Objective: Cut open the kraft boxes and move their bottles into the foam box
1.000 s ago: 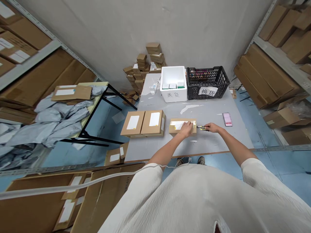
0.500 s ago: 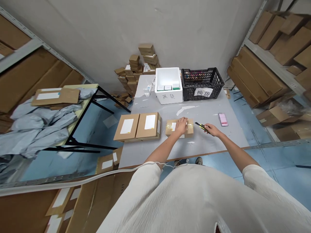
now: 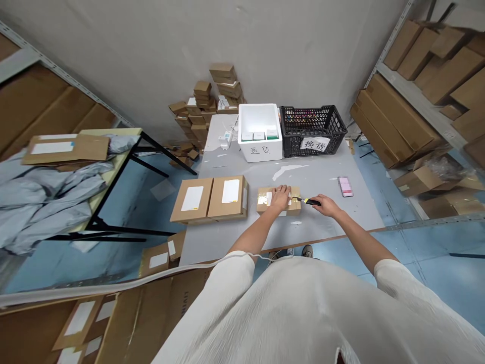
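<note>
A small taped cardboard box point(image 3: 262, 208) with a white label lies near the front edge of the grey table point(image 3: 235, 242). My left hand point(image 3: 281, 197) rests on top of this box with its fingers spread over the label. On the right, my right hand point(image 3: 326, 206) is closed around the handle of a black and yellow utility knife point(image 3: 312, 201). The knife points left, and its blade is over the right end of the box, at the tape. Whether the blade has gone into the tape is too small to tell.
Two labelled cartons point(image 3: 225, 202) stand left of the small box. Behind are a white foam box point(image 3: 260, 151) holding small boxes and a black crate point(image 3: 314, 130). A pink phone-like item point(image 3: 345, 186) lies right. Grey parcels point(image 3: 49, 197) cover a side table.
My right hand has moved slightly left, bringing the knife from beside the box to over its right end. My left hand stays on the box. The view has shifted a little.
</note>
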